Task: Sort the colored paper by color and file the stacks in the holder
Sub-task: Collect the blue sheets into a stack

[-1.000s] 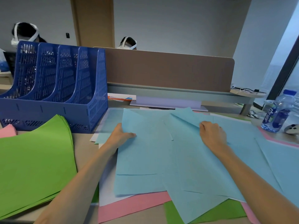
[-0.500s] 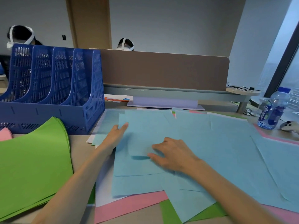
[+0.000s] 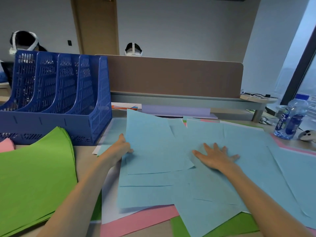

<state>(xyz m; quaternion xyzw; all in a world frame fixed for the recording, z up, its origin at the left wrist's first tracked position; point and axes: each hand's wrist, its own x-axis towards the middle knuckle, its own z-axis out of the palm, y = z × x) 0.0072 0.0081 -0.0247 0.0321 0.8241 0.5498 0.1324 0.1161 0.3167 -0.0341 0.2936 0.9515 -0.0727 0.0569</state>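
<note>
Gathering light-blue paper sheets (image 3: 222,189) | top sheet (image 3: 150,142) is being pinched at its edge by left hand (image 3: 119,149) | right hand (image 3: 217,157) is being pressed flat, fingers spread | edges best aligned before lifting

A water bottle (image 3: 289,120) stands far right beside a white controller (image 3: 307,135), with a brown divider panel (image 3: 171,77) behind.

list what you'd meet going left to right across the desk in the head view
green paper stack → left hand, holding a blue sheet by its edge → right hand, fingers spread flat → water bottle → white controller
</note>
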